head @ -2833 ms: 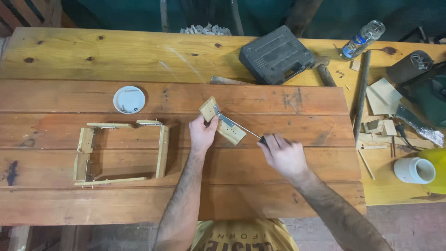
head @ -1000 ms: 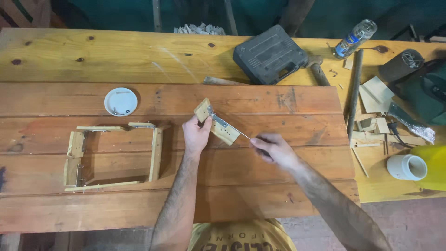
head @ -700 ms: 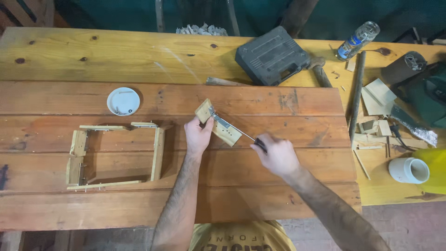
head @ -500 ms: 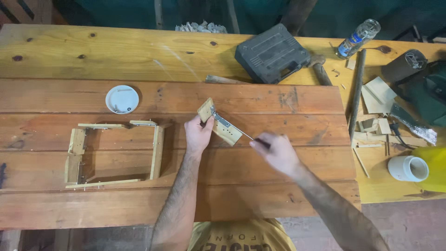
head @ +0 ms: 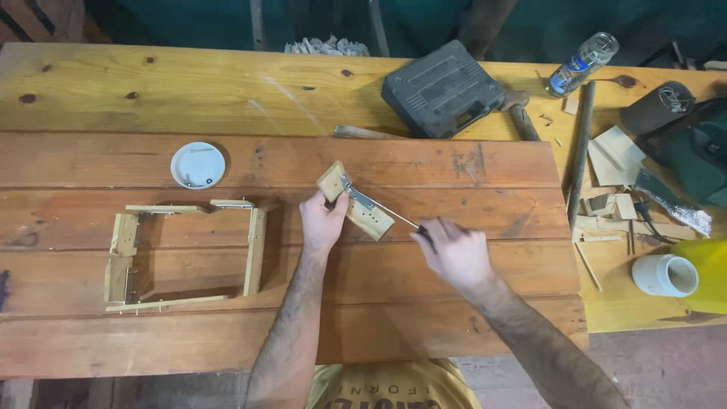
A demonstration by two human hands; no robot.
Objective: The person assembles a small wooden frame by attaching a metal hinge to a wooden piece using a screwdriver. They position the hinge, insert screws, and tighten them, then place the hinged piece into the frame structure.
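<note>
My left hand (head: 322,222) pins a small pale wooden block (head: 372,220) flat against the reddish plank tabletop (head: 469,265). A small metal hinge plate (head: 356,196) lies on the block. My right hand (head: 453,252) grips a thin screwdriver (head: 394,216) by its dark handle. Its shaft runs up and left, with the tip on the metal plate. To the left lies a square wooden frame (head: 185,254) made of small slats.
A white lid (head: 198,164) holding small screws sits above the frame. A dark tool case (head: 441,88), a hammer (head: 521,113), a plastic bottle (head: 582,63), wood offcuts (head: 613,163), a white cup (head: 664,274) and a yellow container (head: 708,276) crowd the back and right.
My right hand has shifted slightly around the screwdriver handle, as if turning it. The left hand and block stay in place.
</note>
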